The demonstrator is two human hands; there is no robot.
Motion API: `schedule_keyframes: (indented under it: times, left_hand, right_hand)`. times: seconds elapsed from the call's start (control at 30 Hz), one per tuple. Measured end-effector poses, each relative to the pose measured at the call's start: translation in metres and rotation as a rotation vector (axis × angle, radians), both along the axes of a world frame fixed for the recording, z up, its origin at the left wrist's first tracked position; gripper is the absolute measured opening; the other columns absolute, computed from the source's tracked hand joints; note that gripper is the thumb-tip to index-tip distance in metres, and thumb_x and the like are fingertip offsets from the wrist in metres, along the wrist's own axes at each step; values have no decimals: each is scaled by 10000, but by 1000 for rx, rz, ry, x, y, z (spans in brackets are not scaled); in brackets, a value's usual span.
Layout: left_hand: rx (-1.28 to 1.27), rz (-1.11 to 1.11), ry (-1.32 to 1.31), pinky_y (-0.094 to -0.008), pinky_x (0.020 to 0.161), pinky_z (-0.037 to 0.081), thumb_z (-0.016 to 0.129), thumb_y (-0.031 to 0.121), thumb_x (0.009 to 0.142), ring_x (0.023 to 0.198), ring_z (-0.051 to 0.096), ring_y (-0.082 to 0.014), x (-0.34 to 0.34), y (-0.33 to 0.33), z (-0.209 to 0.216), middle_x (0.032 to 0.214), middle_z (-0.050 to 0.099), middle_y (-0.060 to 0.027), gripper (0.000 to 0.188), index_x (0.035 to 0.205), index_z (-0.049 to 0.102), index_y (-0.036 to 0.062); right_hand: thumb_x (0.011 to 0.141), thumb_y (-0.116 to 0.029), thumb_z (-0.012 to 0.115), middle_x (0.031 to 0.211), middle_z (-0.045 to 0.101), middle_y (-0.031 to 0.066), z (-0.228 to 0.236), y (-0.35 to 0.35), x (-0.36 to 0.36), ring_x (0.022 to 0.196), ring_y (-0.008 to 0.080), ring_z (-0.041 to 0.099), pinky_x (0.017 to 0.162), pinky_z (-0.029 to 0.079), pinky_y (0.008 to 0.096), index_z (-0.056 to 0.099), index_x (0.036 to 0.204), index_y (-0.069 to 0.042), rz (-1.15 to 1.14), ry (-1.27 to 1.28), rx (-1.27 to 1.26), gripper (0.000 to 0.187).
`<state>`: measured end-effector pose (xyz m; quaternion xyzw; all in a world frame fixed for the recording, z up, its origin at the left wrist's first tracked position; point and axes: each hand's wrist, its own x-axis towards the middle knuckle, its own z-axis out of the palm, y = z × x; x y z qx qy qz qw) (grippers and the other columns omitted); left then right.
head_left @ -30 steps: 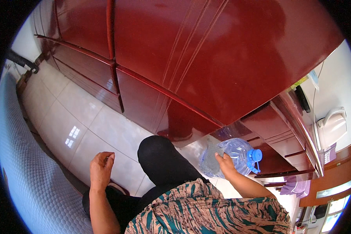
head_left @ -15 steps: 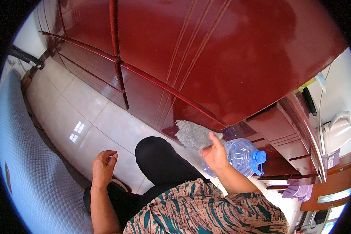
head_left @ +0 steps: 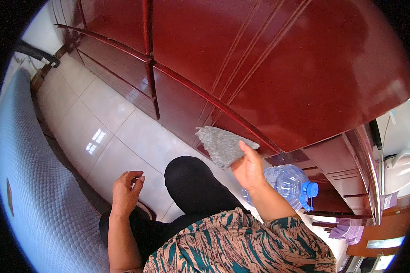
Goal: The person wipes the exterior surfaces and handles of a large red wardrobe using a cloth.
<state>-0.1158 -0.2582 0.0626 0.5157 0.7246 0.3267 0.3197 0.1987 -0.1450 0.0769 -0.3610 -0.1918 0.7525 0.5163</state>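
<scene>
My right hand (head_left: 248,169) holds a grey cloth (head_left: 222,144) up against the lower front of a dark red glossy cabinet (head_left: 269,68). The cloth hangs from my thumb and fingers and touches the cabinet's lower panel. My left hand (head_left: 125,191) hovers low on the left with its fingers loosely curled and nothing in it, above the white tiled floor (head_left: 114,136). My knee in black cloth (head_left: 191,186) sits between the two hands.
A large clear water bottle with a blue cap (head_left: 287,184) lies on the floor right of my right arm. A pale blue quilted surface (head_left: 36,200) fills the left side. A black hose (head_left: 36,53) runs at the far left. Brown furniture and purple cloth (head_left: 346,232) stand at lower right.
My right hand has lifted from near the water bottle up and to the left, bringing the grey cloth against the cabinet's lower panel. My left hand stayed low with fingers curling.
</scene>
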Motion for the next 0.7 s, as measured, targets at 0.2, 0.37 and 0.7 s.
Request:
schedule_keyframes:
  times: [0.2, 0.37, 0.7]
  left_hand:
    - [-45, 5, -1, -334, 655, 502, 644, 140, 853, 778, 657, -248, 2, 1, 2, 928, 656, -157, 201, 994, 662, -2]
    - [-65, 19, -11, -342, 658, 503, 644, 138, 852, 779, 657, -253, 0, 2, 3, 942, 658, -154, 205, 1003, 664, 2]
    - [-106, -14, -1, -332, 675, 505, 651, 145, 850, 808, 653, -251, 5, 6, 8, 974, 653, -151, 221, 1026, 666, 11]
  right_hand:
    - [937, -194, 534, 1291, 531, 111, -68, 13, -8, 1180, 261, 505, 1038, 359, 431, 478, 1278, -13, 71, 65, -121, 390]
    - [947, -218, 490, 1322, 498, 155, -115, 0, -5, 1224, 306, 462, 1063, 340, 467, 460, 1291, 8, -3, -13, -361, 413]
    - [949, -200, 443, 1350, 484, 159, -200, -27, 58, 1230, 310, 474, 1048, 362, 478, 451, 1290, -17, -109, -304, -729, 387]
